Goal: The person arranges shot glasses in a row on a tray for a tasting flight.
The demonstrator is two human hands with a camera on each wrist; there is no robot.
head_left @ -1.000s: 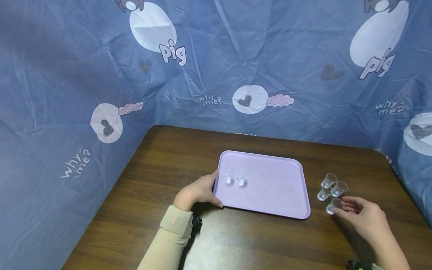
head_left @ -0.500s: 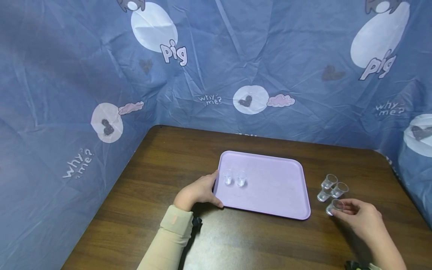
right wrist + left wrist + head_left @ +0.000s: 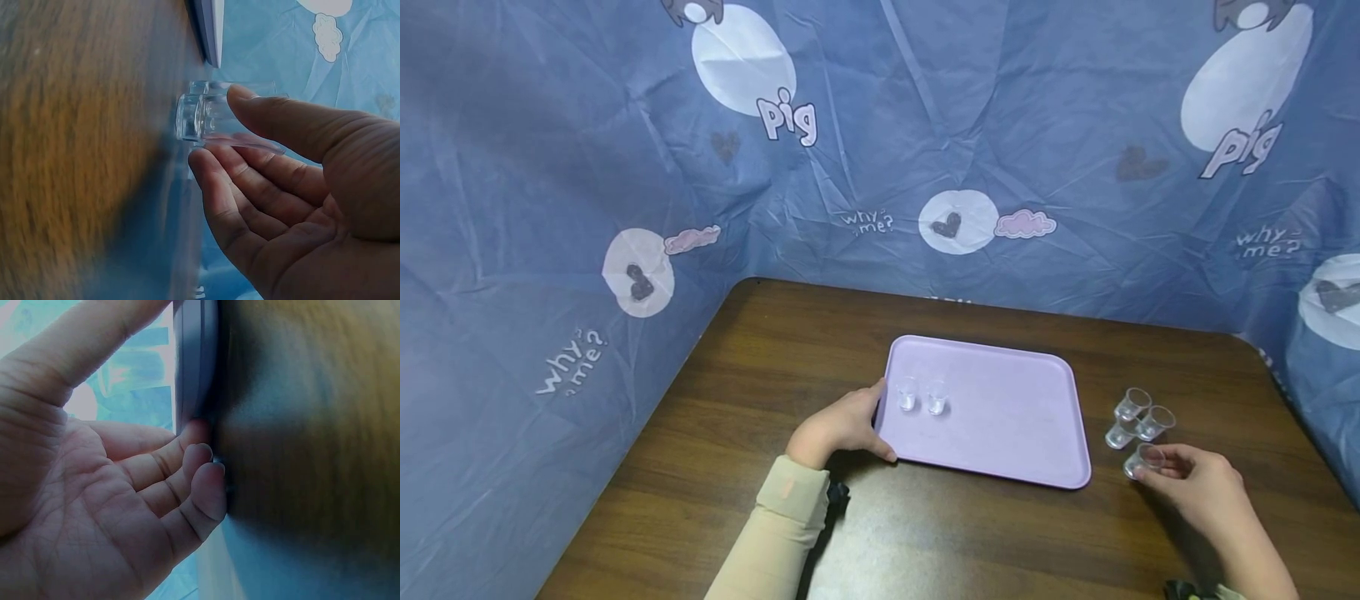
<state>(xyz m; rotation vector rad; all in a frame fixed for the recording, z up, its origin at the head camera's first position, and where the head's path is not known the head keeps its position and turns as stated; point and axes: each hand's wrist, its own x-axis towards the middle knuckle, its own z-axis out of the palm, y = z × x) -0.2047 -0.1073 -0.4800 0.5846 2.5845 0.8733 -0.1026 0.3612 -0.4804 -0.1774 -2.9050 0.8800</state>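
Note:
A lilac tray lies on the wooden table, with two small clear shot glasses, one left of the other, upright near its left side. My left hand holds the tray's near-left corner, thumb at the front edge; its fingertips meet the rim's underside in the left wrist view. Right of the tray, my right hand pinches a clear shot glass between thumb and fingers, its base at or close to the table. Three more glasses stand just behind it.
The brown wooden table has rounded far corners. Blue printed fabric hangs behind it and along the left and right sides. Bare wood separates the tray from the glasses at the right.
My right hand has shifted slightly left and toward me, its thumb moving lower on the glass. The left hand, the tray and the other glasses keep their places.

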